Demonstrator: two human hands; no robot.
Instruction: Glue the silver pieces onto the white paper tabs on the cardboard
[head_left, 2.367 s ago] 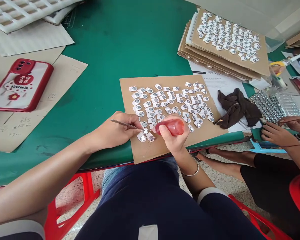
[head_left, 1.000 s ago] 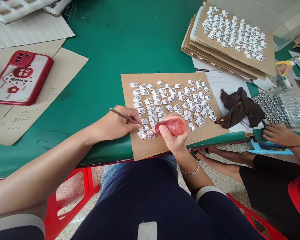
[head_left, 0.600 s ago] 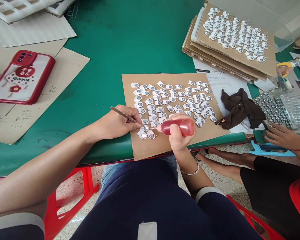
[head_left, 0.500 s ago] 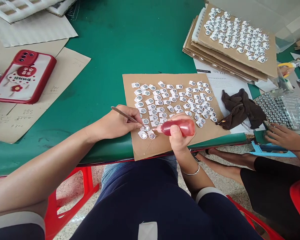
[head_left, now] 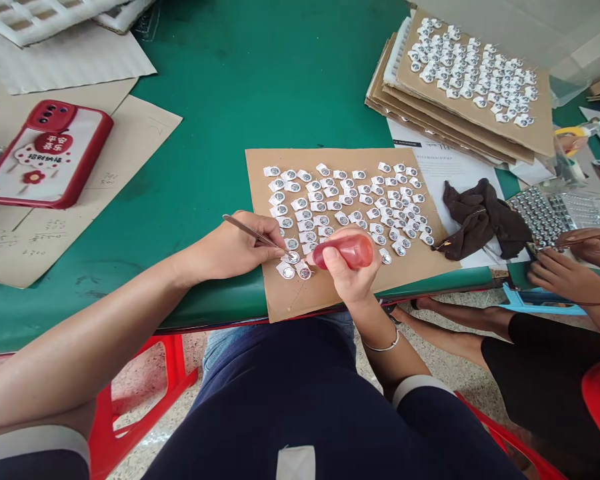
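My left hand (head_left: 237, 247) is closed around a pair of metal tweezers (head_left: 247, 230), whose tip meets a small round silver piece (head_left: 293, 257) on a white tag. In my right hand (head_left: 354, 277) is a squeeze bottle (head_left: 347, 253) of red liquid, lying nearly level with its nozzle pointing left beside that piece. Both hands are over a brown cardboard sheet (head_left: 290, 300) near the table's front edge. Rows of small white tags with round printed or silver faces (head_left: 307, 237) cover the sheet; my right hand hides some of them.
A red-framed phone (head_left: 47, 155) rests on cardboard at the left. Back right, stacked cardboard (head_left: 460, 127) carries more tags. A dark cloth (head_left: 485, 220) lies right of my sheet. Farther right, a co-worker's hands (head_left: 573, 277) are over trays of shiny beads (head_left: 543, 217).
My right hand and the bottle have shifted a little left, uncovering a tag on their right. The left hand stays put. A co-worker's second hand has come into view at the right.
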